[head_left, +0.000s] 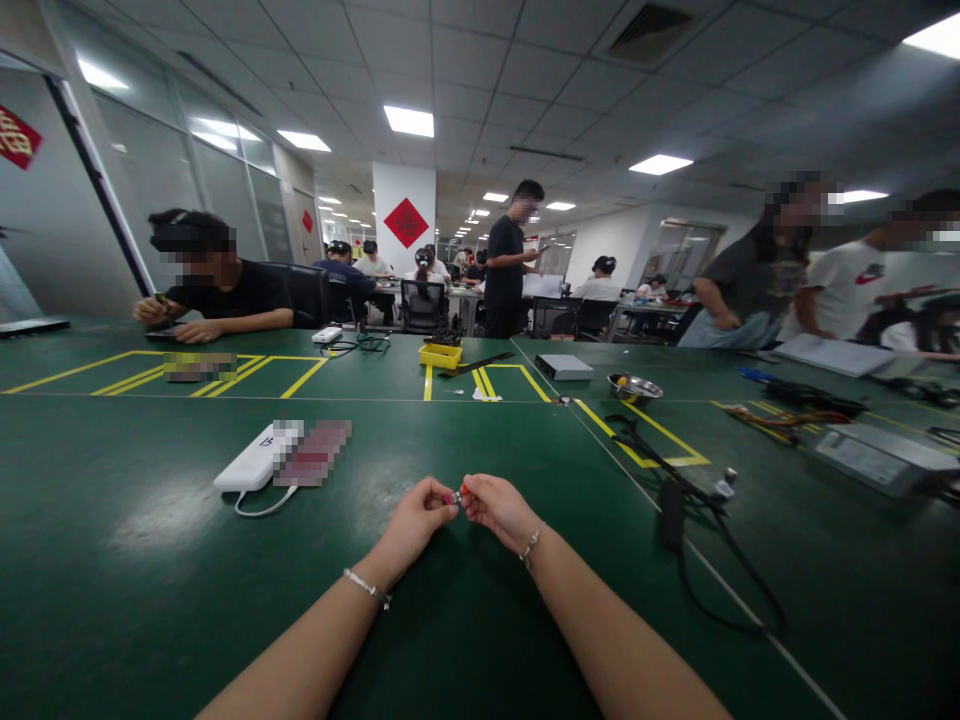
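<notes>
My left hand (418, 520) and my right hand (495, 508) meet above the green table (150, 560), fingertips pinched together. Between them sits a tiny red and silver part (457, 494), too small to name. Both hands are closed on it. Each wrist wears a thin bracelet. A white power bank (251, 460) with a cable lies on the table to the left of my hands.
A black adapter with cable (671, 512) lies to the right. Farther back are a yellow parts bin (440, 355), a metal bowl (634, 386), a grey box (563, 367) and a power supply (874, 455). Other people sit and stand around the far tables.
</notes>
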